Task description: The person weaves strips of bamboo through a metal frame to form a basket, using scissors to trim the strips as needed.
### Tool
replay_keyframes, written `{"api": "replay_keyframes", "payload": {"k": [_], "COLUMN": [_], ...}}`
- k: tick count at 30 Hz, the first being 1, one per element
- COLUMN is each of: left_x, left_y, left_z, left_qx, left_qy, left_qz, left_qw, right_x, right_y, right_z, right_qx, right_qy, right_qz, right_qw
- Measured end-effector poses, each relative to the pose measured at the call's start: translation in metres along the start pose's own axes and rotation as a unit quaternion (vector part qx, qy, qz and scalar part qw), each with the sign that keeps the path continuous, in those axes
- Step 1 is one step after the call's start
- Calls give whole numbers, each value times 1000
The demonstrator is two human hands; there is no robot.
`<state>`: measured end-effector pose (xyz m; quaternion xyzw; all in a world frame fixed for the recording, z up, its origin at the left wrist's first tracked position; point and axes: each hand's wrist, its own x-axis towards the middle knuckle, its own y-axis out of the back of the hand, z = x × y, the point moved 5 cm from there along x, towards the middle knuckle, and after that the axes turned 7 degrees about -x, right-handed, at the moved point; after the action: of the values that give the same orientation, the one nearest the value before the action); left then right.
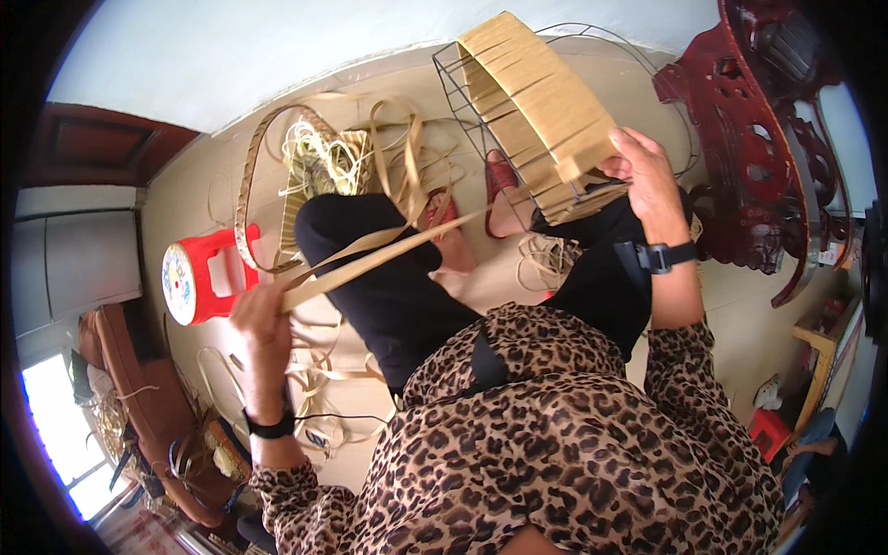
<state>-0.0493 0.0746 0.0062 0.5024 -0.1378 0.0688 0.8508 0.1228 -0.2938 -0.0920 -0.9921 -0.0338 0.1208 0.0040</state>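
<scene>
Tan strip [385, 258] is in left hand [262, 319], wrapped frame [544, 92] in right hand [645, 174]

1. I believe this is a room of a home, where handwork is also done.
2. To the right of the right hand [643, 171] stands carved, dark-red wooden furniture [731, 153].
3. Just beyond the left hand [261, 319] is a low red stool [180, 282]; farther left, there are grey cabinet doors [88, 264].
4. Between the hands, flat strips [413, 148] lie loosely over the pale tiled floor [740, 356].
</scene>
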Motion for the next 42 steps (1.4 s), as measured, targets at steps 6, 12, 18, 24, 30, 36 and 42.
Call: {"api": "replay_keyframes", "payload": {"k": [6, 12, 18, 24, 30, 36, 42], "left_x": [-12, -35, -90, -94, -7, 65, 73], "left_y": [74, 111, 63, 0, -36, -116, -140], "left_z": [-42, -82, -150, -127, -15, 77, 94], "left_qx": [112, 205, 261, 187, -105, -447, -353], "left_qy": [79, 165, 314, 325, 125, 114, 178], "left_qz": [119, 106, -50, -223, -92, -71, -116], "left_qw": [983, 959, 911, 900, 982, 884, 911], "right_x": [18, 24, 23, 20, 11, -4, -22], "right_y": [3, 5, -3, 6, 3, -24, -48], "right_z": [-9, -10, -1, -5, -25, -28, -16], "right_qx": [33, 47, 65, 45, -22, -64, -68], "right_qy": [26, 41, 58, 45, 71, 75, 55], "right_qz": [53, 82, 49, 42, 33, -4, -47], "right_qw": [998, 995, 995, 997, 997, 995, 995]}}
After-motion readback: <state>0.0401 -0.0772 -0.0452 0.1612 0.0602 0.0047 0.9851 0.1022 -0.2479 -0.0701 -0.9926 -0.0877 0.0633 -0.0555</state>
